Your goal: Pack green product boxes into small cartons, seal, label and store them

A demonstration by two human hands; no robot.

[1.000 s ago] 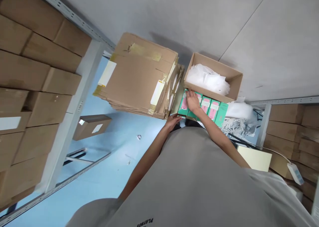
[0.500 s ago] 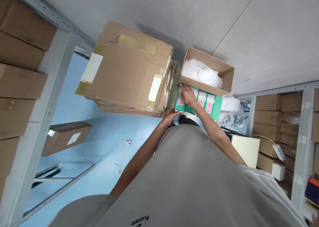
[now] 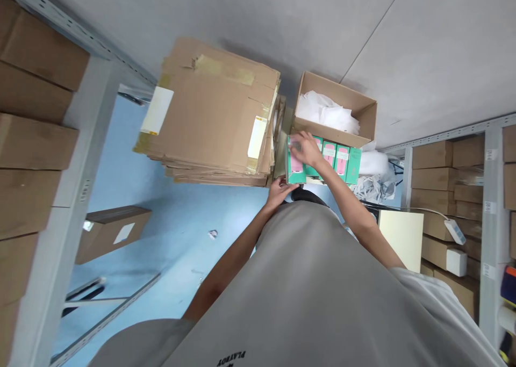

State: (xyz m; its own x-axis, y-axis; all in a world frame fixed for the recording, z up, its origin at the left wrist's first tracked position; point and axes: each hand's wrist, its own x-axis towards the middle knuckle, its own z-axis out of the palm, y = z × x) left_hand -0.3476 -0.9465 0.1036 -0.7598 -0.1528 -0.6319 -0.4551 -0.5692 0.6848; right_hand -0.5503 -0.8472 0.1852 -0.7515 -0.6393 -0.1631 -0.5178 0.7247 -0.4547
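Note:
A row of green boxes with pink pictures [image 3: 328,153] stands in front of my body. At its left end, the leftmost green box [image 3: 296,174] lies between my two hands. My left hand [image 3: 278,192] grips the near lower edge of that box, its fingers reaching along the edge. Over the far part of the same box, my right hand [image 3: 305,149] has bent fingers, with the thumb lower on the pink face. Part of the box top is hidden by this hand. Just behind the row is an open cardboard box [image 3: 336,130] containing white wrapping material [image 3: 328,113].
A tall stack of flattened cardboard [image 3: 213,109] stands to the left. Shelves with brown cartons [image 3: 431,187] rise at the right, and more cartons [image 3: 36,136] fill the left shelf. Shredded paper [image 3: 371,188] lies right of the green row. A carton [image 3: 115,232] rests at lower left.
My right hand's fingers have drawn up and curled over the leftmost green box. That box has shifted slightly toward me, with my left hand at its near edge. The whole view has turned a little.

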